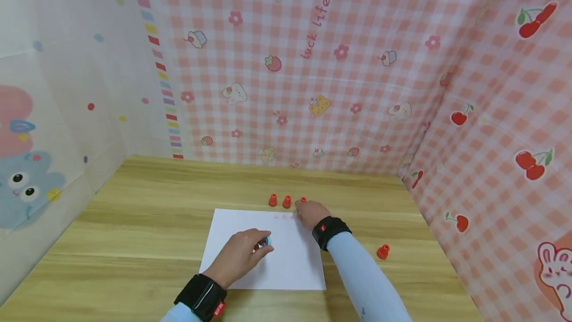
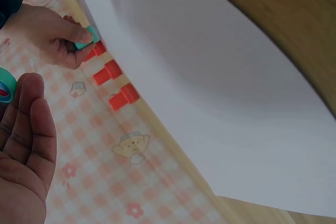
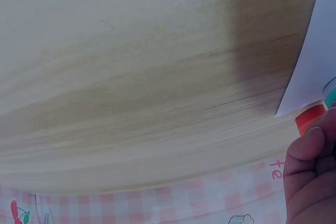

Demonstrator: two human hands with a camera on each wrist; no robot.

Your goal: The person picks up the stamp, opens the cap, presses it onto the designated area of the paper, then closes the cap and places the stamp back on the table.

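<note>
Between thumb and fingers, my left hand (image 1: 241, 253) holds a small round teal piece (image 1: 265, 241) above the white paper (image 1: 250, 272). Dark and red colours show inside its ring in the left wrist view. My right hand (image 1: 312, 212) pinches a small teal stamp (image 2: 86, 38) at the paper's far edge. Its underside is hidden, so contact with the paper cannot be told. Beside that hand, a row of faint pink prints (image 1: 284, 216) marks the sheet. Red knobbed stamp pieces (image 1: 287, 201) stand just behind the paper, one partly covered by my right hand.
Another red knobbed piece (image 1: 383, 251) leans on the wooden table (image 1: 134, 242) to the right of my right forearm. Checked cloth (image 1: 286, 83) walls the back and right, and a pale cloth (image 1: 67, 88) the left.
</note>
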